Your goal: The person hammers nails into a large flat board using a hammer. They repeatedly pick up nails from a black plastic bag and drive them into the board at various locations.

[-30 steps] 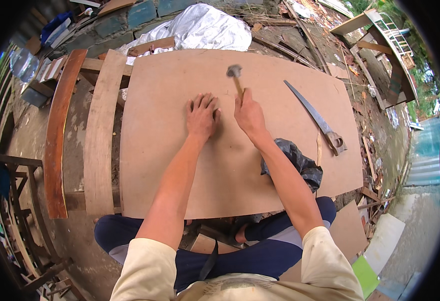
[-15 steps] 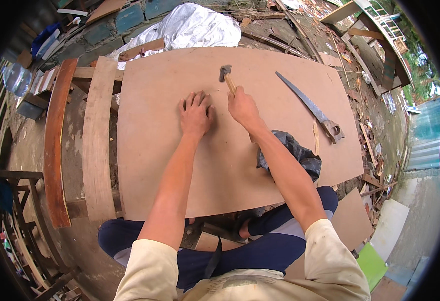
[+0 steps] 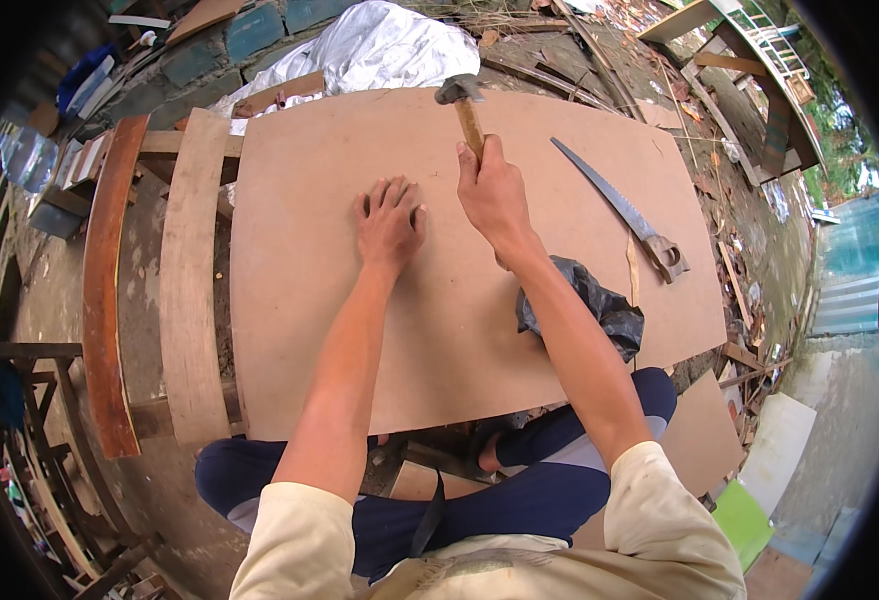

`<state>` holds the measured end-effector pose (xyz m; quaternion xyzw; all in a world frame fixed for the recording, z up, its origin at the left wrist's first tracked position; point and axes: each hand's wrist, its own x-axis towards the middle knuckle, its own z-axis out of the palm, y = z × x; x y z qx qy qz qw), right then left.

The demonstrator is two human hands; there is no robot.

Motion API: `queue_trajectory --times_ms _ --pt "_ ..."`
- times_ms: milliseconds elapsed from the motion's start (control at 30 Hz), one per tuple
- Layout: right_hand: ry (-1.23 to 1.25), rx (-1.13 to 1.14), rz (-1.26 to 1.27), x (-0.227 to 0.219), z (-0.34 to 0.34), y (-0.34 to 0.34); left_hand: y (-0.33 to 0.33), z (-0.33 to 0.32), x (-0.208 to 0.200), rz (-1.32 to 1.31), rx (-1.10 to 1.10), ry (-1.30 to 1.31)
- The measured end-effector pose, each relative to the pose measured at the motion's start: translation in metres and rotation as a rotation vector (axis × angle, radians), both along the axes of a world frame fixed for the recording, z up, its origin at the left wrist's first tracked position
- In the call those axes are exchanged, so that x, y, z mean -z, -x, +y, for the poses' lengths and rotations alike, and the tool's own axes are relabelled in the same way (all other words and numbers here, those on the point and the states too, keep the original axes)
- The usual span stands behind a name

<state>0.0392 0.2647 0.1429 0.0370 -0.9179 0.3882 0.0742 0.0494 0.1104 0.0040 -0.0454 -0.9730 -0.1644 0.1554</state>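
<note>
Under the flat left hand, any nail on the board is hidden. Right hand grips the hammer, now raised toward 12 o'clock.

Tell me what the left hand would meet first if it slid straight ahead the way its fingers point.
The left hand lies flat on the brown board, fingers pointing toward its far edge. Ahead is only bare board; beyond that edge, likely the silver tarp, though depth is unclear.
</note>
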Motion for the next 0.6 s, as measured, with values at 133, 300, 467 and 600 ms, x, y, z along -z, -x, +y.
queue_trajectory --times_ms 133,300,467,600 --pt "-0.345 -0.046 -0.075 0.098 0.045 0.008 0.005 0.025 -0.002 -0.015 0.047 -0.017" --pt "-0.051 -0.014 -0.167 0.011 0.007 0.01 -0.001 0.0 0.002 -0.02 -0.009 0.025" --pt "-0.315 -0.015 -0.105 0.103 0.051 0.008 0.006 0.027 -0.004 -0.013 0.049 -0.015" --pt "-0.14 0.006 -0.192 0.037 0.019 0.012 0.002 0.002 0.0 -0.035 -0.014 0.036"
